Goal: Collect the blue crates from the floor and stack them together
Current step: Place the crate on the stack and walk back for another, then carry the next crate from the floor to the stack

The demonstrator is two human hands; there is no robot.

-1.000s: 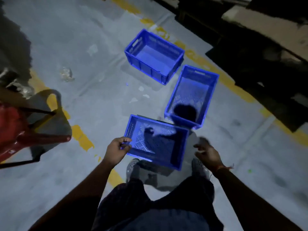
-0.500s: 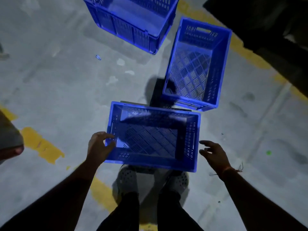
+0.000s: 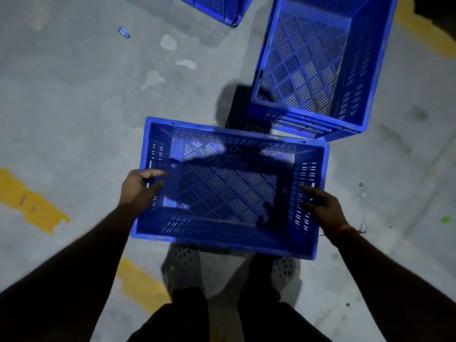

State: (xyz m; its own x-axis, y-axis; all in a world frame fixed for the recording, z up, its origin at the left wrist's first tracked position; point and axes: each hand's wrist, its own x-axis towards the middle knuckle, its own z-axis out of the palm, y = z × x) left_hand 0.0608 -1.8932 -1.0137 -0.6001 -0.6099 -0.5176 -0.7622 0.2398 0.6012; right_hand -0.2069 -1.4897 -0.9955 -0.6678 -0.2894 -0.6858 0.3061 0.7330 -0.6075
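Observation:
A blue slotted crate [image 3: 222, 234] sits right in front of my feet, its long side across my view. My left hand [image 3: 138, 186] grips its left end wall, thumb hooked over the rim to the inside. My right hand [image 3: 323, 208] lies over the right end rim, its fingers stretched straight against the inner wall. A second blue crate [image 3: 370, 70] stands just beyond, to the right, its near corner almost touching the first. Only a corner of a third blue crate [image 3: 222, 11] shows at the top edge.
Grey concrete floor with worn yellow line marks [image 3: 32, 201] on the left and at the top right. My shoes [image 3: 182, 265] stand just under the near crate's front edge. A small blue scrap [image 3: 124, 32] and pale patches lie on the floor farther left.
I have leaned closer, so the crates fill more of the view. My right hand has moved from beside the near crate onto its right end rim. My left hand keeps its hold.

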